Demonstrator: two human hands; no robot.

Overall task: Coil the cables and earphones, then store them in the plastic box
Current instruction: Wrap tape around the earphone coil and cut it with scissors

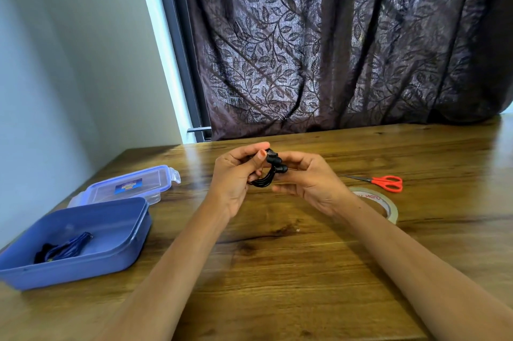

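Now the left hand (pixel 236 174) and right hand (pixel 308 182) both pinch the black coiled earphones (pixel 263 182) above the table (pixel 277 257). The open plastic box (pixel 69 275) waits at eight o'clock, nearer the left hand.

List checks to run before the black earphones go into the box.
1. Black earphones coiled: ok, looped bundle.
2. Left hand grips bundle: ok.
3. Right hand pinches the bud end: ok.
4. Plastic box open: ok, lid lies behind it.
5. Room in box: ok, one coiled cable inside.
6. Coil fastened: cannot tell.
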